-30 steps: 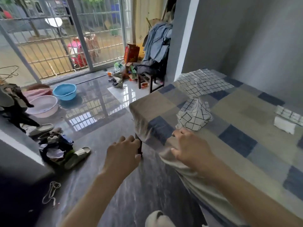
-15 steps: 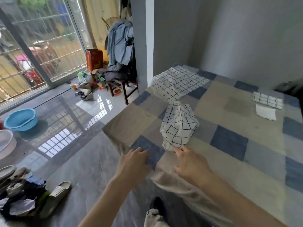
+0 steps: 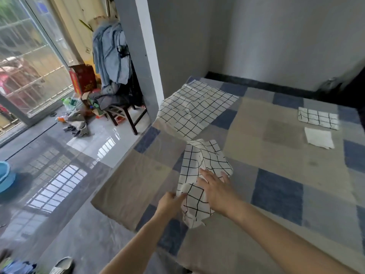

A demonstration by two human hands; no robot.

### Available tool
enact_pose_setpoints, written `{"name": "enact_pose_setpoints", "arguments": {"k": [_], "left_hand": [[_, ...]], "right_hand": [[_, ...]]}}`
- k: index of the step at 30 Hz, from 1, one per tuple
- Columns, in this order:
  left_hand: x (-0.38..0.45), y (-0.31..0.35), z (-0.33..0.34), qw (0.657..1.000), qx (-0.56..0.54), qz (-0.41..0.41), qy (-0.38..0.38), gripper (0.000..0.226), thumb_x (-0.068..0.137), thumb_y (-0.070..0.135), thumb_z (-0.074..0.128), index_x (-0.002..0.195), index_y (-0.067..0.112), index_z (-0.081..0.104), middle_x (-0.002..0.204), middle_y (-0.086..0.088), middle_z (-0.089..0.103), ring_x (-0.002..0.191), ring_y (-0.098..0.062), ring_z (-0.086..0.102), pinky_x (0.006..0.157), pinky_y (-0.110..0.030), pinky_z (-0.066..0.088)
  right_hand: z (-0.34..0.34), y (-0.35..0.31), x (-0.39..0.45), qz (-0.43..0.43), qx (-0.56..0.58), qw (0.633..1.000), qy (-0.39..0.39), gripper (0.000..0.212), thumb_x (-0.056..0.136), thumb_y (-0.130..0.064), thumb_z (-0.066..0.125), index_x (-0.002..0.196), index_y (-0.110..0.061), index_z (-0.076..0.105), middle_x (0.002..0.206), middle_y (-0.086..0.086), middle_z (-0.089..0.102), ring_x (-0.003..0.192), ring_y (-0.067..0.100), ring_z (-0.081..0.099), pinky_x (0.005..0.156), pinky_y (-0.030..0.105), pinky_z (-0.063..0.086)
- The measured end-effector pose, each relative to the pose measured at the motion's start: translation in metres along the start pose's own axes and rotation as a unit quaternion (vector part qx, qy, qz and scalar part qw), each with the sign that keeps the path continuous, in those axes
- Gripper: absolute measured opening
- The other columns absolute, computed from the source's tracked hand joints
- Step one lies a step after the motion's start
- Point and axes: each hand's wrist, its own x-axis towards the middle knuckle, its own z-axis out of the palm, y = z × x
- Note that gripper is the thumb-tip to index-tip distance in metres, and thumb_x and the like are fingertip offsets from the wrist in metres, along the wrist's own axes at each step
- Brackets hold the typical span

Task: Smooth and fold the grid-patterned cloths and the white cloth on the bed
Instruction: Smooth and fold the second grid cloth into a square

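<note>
A crumpled grid-patterned cloth (image 3: 205,161) lies near the bed's front left corner. My left hand (image 3: 170,202) pinches its near left edge. My right hand (image 3: 217,189) rests flat on top of it, fingers spread. A larger grid-patterned cloth (image 3: 195,107) lies loosely spread at the far left corner of the bed. At the far right a folded grid-patterned cloth (image 3: 318,117) sits beside a folded white cloth (image 3: 319,137).
The bed (image 3: 266,165) has a blue, grey and beige checked cover and stands against grey walls. A chair piled with clothes (image 3: 114,76) stands beyond a pillar on the left. A blue basin (image 3: 5,178) and slippers (image 3: 61,265) lie on the glossy floor.
Both hands have moved from the bed's edge onto the crumpled grid cloth. The left hand has taken its edge and the right hand now lies on it. The view has swung right.
</note>
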Motion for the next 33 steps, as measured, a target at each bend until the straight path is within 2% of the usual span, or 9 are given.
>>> {"name": "enact_pose_setpoints", "arguments": {"k": [4,11,14,17,20,21,24,30,33], "left_hand": [[0.015,0.01,0.01,0.997,-0.069,-0.006,-0.037,0.009,0.089,0.011,0.061,0.08,0.012,0.063,0.07,-0.003,0.06,0.061,-0.013,0.055,0.055,-0.02,0.043],[0.028,0.057,0.018,0.984,-0.069,0.167,-0.012,0.048,0.089,-0.008,0.04,0.091,0.033,0.065,0.091,0.012,0.068,0.098,-0.017,0.062,0.07,-0.017,0.043],[0.027,0.087,0.008,0.935,0.129,0.327,-0.04,0.039,0.092,-0.002,0.046,0.099,0.026,0.073,0.103,0.008,0.068,0.099,-0.01,0.06,0.077,-0.003,0.036],[0.009,0.125,-0.004,0.804,0.317,0.471,-0.177,0.035,0.097,0.007,0.047,0.108,0.029,0.072,0.11,0.014,0.063,0.104,-0.003,0.056,0.089,-0.012,0.038],[-0.013,0.155,-0.014,0.73,0.327,0.549,-0.242,0.033,0.097,0.009,0.047,0.114,0.028,0.069,0.114,0.014,0.066,0.107,-0.001,0.058,0.095,-0.018,0.042],[-0.017,0.163,-0.018,0.72,0.321,0.566,-0.241,0.033,0.097,0.01,0.047,0.115,0.026,0.069,0.115,0.012,0.067,0.107,-0.003,0.059,0.095,-0.019,0.043],[-0.014,0.183,-0.037,0.73,0.296,0.571,-0.232,0.034,0.096,0.007,0.047,0.115,0.025,0.069,0.108,0.019,0.067,0.102,0.003,0.06,0.092,-0.02,0.045],[-0.016,0.205,-0.046,0.734,0.304,0.576,-0.189,0.031,0.099,0.009,0.047,0.113,0.027,0.068,0.093,0.029,0.064,0.084,0.01,0.059,0.079,-0.013,0.042],[-0.028,0.218,-0.043,0.717,0.331,0.576,-0.211,0.028,0.099,0.008,0.049,0.115,0.023,0.067,0.083,0.032,0.065,0.08,0.015,0.056,0.075,-0.006,0.037]], "right_hand": [[0.004,0.021,0.015,0.026,-0.033,0.998,-0.044,0.056,0.085,-0.004,0.045,0.139,-0.017,0.037,0.16,0.01,0.003,0.146,0.027,0.013,0.114,0.056,0.012],[0.006,0.067,-0.023,0.183,0.032,0.961,-0.207,0.038,0.092,-0.022,0.044,0.129,-0.015,0.047,0.128,0.008,0.053,0.11,0.026,0.057,0.075,0.033,0.043],[-0.016,0.076,-0.029,0.189,0.063,0.98,-0.005,0.058,0.088,-0.022,0.054,0.14,-0.021,0.029,0.137,0.006,0.035,0.116,0.026,0.048,0.076,0.036,0.047],[-0.045,0.086,-0.032,0.076,0.042,0.99,0.111,0.084,0.078,-0.03,0.067,0.147,-0.03,0.019,0.155,0.004,0.007,0.141,0.025,0.014,0.112,0.043,0.025],[-0.071,0.093,-0.04,-0.016,0.064,0.994,0.084,0.042,0.076,-0.027,0.068,0.116,-0.028,0.054,0.143,0.001,0.037,0.137,0.021,0.029,0.111,0.028,0.016],[-0.077,0.092,-0.044,-0.02,0.086,0.993,0.074,0.025,0.078,-0.023,0.066,0.102,-0.024,0.058,0.121,-0.001,0.054,0.121,0.021,0.046,0.094,0.015,0.026],[-0.089,0.088,-0.058,0.01,0.139,0.987,0.08,0.011,0.085,-0.023,0.059,0.09,-0.025,0.05,0.078,-0.014,0.054,0.079,0.014,0.054,0.06,0.021,0.029],[-0.093,0.085,-0.062,0.072,0.294,0.95,0.081,0.044,0.085,-0.042,0.065,0.122,-0.04,0.043,0.088,-0.017,0.046,0.079,0.006,0.045,0.072,0.027,0.045],[-0.088,0.087,-0.052,0.039,0.229,0.958,0.169,0.017,0.082,-0.038,0.07,0.088,-0.034,0.055,0.094,-0.013,0.041,0.089,0.007,0.041,0.077,0.027,0.041]]}}
